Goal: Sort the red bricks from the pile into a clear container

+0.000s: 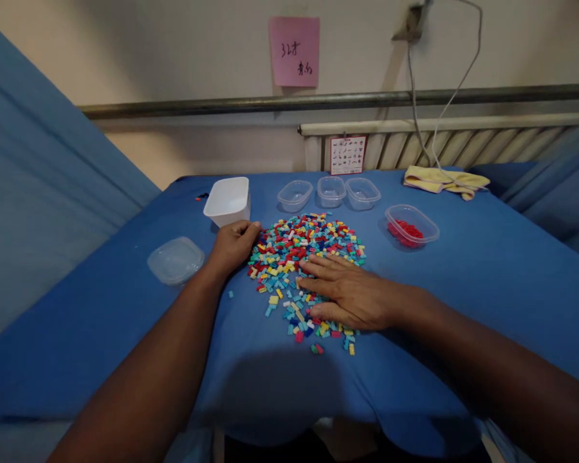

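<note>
Bare forearms (pixel 174 354) of the person extend over the blue-covered bench (pixel 492 276) to a pile of small coloured bricks (pixel 303 238). At the pile's left edge is the left hand (pixel 234 244), its fingers bent; whether they grasp a brick, one cannot tell. The right hand (pixel 350 296) rests palm down on the pile's near right part, its fingers straight and loose. Behind the pile stand three clear boxes (pixel 332 193); right of it, a box (pixel 431 233) contains red bricks (pixel 405 233).
</note>
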Available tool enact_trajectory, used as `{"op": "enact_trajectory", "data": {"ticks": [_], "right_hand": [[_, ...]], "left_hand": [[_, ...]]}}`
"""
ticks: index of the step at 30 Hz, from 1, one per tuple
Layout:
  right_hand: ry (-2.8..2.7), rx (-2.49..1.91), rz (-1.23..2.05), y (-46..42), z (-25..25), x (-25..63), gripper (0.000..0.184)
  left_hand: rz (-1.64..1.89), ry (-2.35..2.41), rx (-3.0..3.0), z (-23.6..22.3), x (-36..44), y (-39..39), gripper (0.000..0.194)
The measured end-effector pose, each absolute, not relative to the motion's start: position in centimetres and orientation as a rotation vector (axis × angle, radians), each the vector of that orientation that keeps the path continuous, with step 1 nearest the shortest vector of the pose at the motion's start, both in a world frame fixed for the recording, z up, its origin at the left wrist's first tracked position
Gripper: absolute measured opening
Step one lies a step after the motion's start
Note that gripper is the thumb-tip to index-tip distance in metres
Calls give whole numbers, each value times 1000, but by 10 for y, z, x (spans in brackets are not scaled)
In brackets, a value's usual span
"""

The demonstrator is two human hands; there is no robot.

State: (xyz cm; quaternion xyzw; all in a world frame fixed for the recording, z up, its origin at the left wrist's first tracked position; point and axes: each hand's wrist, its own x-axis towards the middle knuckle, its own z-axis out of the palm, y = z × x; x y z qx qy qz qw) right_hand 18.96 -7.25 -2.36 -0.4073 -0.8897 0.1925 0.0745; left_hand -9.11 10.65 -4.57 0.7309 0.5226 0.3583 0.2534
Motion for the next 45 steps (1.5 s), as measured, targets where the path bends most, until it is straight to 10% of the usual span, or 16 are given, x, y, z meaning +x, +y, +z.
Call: {"op": "enact_trajectory", "data": {"ticks": [16,24,39,45], "right_hand": [[-2580,-1394,551,-89,-26,235,89],[-2400,-1157,253,-83,-30,221,37],[-2141,-1153,348,-55,-43,214,23],[-1751,-1440,-107,-62,-19,285,24]], "left_hand": [[970,1400,1948,-53,-94,110,51],[962,1408,1959,-51,-92,106,49],[959,1398,1948,-53,-92,108,51],[952,1384,1972,-49,-90,105,50]]}}
